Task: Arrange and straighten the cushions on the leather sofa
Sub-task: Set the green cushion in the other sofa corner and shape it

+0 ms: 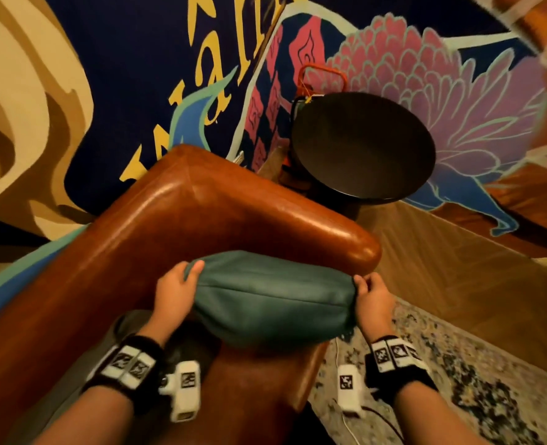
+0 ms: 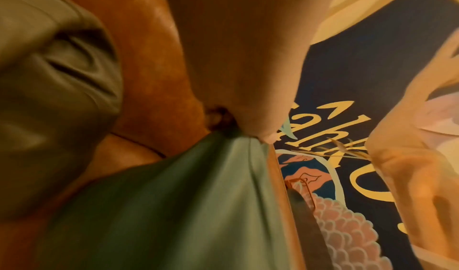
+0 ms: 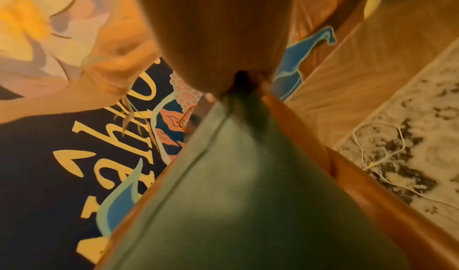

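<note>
The plump teal leather cushion (image 1: pixel 272 300) sits in the corner of the brown leather sofa (image 1: pixel 182 220), against its arm. Left hand (image 1: pixel 174 285) and right hand (image 1: pixel 373 295) each pinch an upper corner. It looks soft, light and slightly slippery; corners or seams give the surest hold.

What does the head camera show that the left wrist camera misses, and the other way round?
Only the head view shows the right hand, the round black side table and the speckled pale rug. Only the left wrist view shows a crumpled olive leather cushion lying on the sofa. Both show the teal leather cushion gripped at its corner by the left hand, and the brown leather sofa.
</note>
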`<control>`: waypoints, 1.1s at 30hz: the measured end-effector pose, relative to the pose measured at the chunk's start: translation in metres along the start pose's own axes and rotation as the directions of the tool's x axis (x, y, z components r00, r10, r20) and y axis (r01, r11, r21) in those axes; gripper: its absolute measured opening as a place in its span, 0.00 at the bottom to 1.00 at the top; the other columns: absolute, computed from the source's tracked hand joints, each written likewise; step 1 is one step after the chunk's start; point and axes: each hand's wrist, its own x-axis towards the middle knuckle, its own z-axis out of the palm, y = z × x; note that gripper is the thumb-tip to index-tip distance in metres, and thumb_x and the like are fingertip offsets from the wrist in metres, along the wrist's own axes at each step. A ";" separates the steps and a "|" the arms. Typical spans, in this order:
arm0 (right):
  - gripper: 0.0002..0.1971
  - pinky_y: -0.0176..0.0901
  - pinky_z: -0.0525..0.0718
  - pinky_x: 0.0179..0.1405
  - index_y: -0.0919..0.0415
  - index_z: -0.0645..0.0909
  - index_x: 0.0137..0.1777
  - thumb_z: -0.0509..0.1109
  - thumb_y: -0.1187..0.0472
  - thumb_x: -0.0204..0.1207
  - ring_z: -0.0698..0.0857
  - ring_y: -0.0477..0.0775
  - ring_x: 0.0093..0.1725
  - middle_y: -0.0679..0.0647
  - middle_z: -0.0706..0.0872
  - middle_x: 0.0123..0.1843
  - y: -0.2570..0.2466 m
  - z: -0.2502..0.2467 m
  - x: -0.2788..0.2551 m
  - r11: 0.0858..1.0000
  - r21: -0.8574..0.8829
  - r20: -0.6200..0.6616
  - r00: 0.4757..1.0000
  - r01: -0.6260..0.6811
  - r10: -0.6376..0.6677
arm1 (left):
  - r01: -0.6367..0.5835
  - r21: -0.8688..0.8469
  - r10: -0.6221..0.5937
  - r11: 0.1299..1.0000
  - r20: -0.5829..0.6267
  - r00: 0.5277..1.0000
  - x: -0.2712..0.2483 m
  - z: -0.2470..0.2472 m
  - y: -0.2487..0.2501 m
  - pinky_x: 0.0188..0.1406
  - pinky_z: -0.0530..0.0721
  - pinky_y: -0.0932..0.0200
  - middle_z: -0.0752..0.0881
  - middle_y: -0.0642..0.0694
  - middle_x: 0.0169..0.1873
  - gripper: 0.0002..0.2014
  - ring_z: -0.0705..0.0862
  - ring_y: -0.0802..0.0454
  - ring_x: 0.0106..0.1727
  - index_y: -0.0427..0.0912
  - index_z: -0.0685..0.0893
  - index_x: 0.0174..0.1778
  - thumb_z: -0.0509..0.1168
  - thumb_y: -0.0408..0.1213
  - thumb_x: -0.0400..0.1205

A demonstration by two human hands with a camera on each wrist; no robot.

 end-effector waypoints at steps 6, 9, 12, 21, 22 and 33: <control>0.28 0.60 0.81 0.59 0.50 0.76 0.74 0.70 0.43 0.74 0.82 0.63 0.65 0.58 0.82 0.67 -0.053 0.099 -0.069 0.742 -0.450 0.150 0.861 0.498 -0.486 | -0.050 0.030 0.051 0.998 -0.027 0.998 -0.025 0.049 0.013 0.45 0.83 0.48 0.90 0.41 0.39 0.09 0.89 0.39 0.45 0.42 0.86 0.45 0.68 0.44 0.84; 0.34 0.68 0.67 0.79 0.46 0.61 0.87 0.56 0.36 0.82 0.67 0.57 0.85 0.53 0.70 0.85 -0.042 0.150 -0.105 0.499 -0.362 0.552 0.612 0.788 -0.566 | -0.076 0.077 0.080 0.994 -0.049 0.996 -0.027 0.044 0.012 0.46 0.82 0.48 0.91 0.37 0.43 0.08 0.89 0.37 0.46 0.39 0.86 0.51 0.70 0.40 0.83; 0.35 0.76 0.63 0.79 0.52 0.65 0.87 0.51 0.36 0.83 0.63 0.63 0.87 0.57 0.65 0.87 0.011 0.117 -0.055 0.553 -0.538 0.433 0.771 0.637 -0.467 | -0.002 0.051 0.005 0.999 -0.061 0.998 -0.024 0.024 -0.003 0.43 0.79 0.50 0.89 0.42 0.38 0.09 0.87 0.40 0.44 0.39 0.84 0.46 0.71 0.43 0.82; 0.14 0.49 0.77 0.48 0.67 0.84 0.50 0.66 0.55 0.86 0.86 0.67 0.54 0.68 0.89 0.49 0.036 0.024 0.005 0.977 0.005 0.229 0.952 -0.212 0.205 | 0.315 -0.160 -0.309 0.935 0.064 0.949 -0.011 0.019 0.001 0.46 0.84 0.47 0.90 0.44 0.37 0.11 0.87 0.45 0.42 0.37 0.91 0.46 0.73 0.42 0.81; 0.11 0.48 0.76 0.45 0.64 0.85 0.44 0.68 0.60 0.85 0.86 0.64 0.49 0.63 0.89 0.43 0.032 0.017 0.004 0.974 0.071 0.256 0.947 -0.216 0.192 | 0.375 -0.257 -0.364 0.891 0.094 0.927 -0.008 0.012 0.001 0.44 0.86 0.46 0.91 0.43 0.34 0.08 0.88 0.44 0.39 0.35 0.91 0.44 0.74 0.38 0.80; 0.19 0.40 0.75 0.34 0.54 0.76 0.28 0.85 0.55 0.68 0.77 0.46 0.31 0.53 0.78 0.28 0.004 -0.011 -0.019 0.934 0.336 0.460 0.886 -0.121 -0.051 | 0.284 -0.272 -0.250 0.919 0.153 0.956 -0.012 -0.035 0.014 0.35 0.83 0.59 0.93 0.43 0.36 0.15 0.87 0.57 0.32 0.41 0.92 0.35 0.74 0.49 0.78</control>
